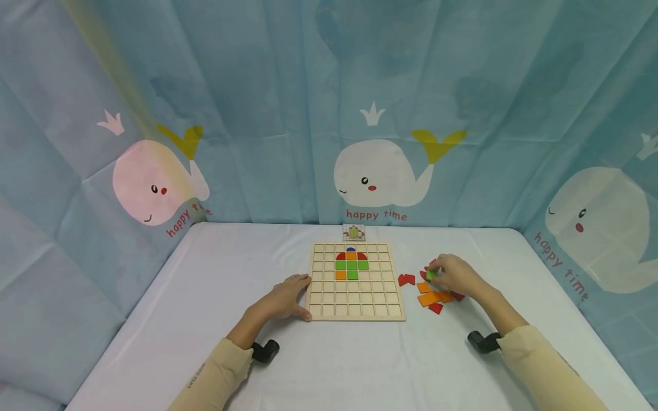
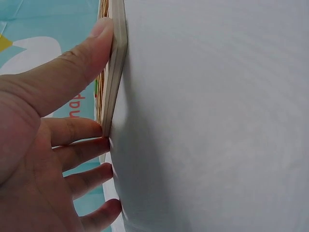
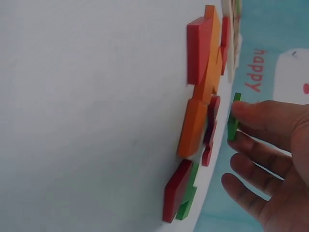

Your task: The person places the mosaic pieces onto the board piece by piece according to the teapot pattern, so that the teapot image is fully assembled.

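Observation:
My right hand (image 1: 457, 275) pinches a green tile (image 3: 234, 117) between thumb and fingers, lifted over a loose pile of orange tiles (image 1: 430, 298) and red tiles (image 1: 436, 308). More green tiles (image 3: 187, 203) lie partly under a red one in the right wrist view. With straight fingers, my left hand (image 1: 285, 298) touches the left edge of the wooden grid board (image 1: 360, 310), its thumb against the near corner. Set in the board's upper middle cells are green squares (image 1: 352, 265), orange squares (image 1: 341, 275), red curved pieces (image 1: 341, 257) and a blue half-round (image 1: 351, 249).
A small picture card (image 1: 354, 232) with a grid pattern lies just behind the board. The white-covered table (image 1: 329, 365) meets a blue whale-print curtain (image 1: 267, 171) at its back and sides. Two red pieces (image 1: 406, 279) lie close to the board's right edge.

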The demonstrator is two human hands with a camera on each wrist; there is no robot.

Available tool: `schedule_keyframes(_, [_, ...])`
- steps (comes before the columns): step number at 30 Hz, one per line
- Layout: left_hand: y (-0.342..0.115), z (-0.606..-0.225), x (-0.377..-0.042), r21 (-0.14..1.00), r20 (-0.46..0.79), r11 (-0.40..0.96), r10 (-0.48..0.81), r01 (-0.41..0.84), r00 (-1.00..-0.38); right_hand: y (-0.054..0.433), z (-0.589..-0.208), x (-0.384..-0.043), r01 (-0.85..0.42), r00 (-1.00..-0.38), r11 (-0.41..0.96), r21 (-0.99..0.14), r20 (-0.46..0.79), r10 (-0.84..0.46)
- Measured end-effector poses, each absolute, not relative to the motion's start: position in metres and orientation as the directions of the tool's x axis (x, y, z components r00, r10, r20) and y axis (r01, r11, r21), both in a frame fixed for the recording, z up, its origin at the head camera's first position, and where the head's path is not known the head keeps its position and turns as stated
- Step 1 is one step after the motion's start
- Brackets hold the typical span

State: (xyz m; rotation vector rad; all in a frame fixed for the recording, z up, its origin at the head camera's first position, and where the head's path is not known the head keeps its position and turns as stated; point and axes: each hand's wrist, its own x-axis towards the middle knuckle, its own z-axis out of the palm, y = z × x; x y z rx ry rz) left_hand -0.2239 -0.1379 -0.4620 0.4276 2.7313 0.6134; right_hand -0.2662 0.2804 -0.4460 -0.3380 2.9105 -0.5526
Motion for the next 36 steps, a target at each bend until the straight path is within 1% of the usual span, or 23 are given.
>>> schedule_keyframes(4, [-0.138,-0.462,-0.224,0.453,-0.233,0.865,0.348,0.215,-0.908,0.274,-0.444,-0.268,-0.237,-0.955,0.899,-0.369,-0.081,-0.285])
schedule_keyframes(9, [-0.137,-0.462,-0.224,0.451,-0.235,0.868,0.341,0.209,-0.91,0.265,-0.443,-0.271,-0.267,-0.948,0.879,-0.396,-0.058,-0.314])
schedule_keyframes(19, [-0.136,-0.462,-0.225,0.448,-0.243,0.874,0.322,0.189,-0.915,0.242,-0.44,-0.28,-0.275,-0.938,0.861,-0.429,-0.079,-0.338])
schedule_keyframes(28, [-0.136,-0.464,-0.224,0.455,-0.216,0.866,0.331,0.205,-0.919,0.221,-0.44,-0.287,-0.365,-0.911,0.838,-0.405,-0.031,-0.412])
schedule_keyframes(36, [-0.136,-0.463,-0.224,0.449,-0.229,0.871,0.326,0.198,-0.917,0.2,-0.441,-0.291,-0.405,-0.891,0.82,-0.403,-0.025,-0.453])
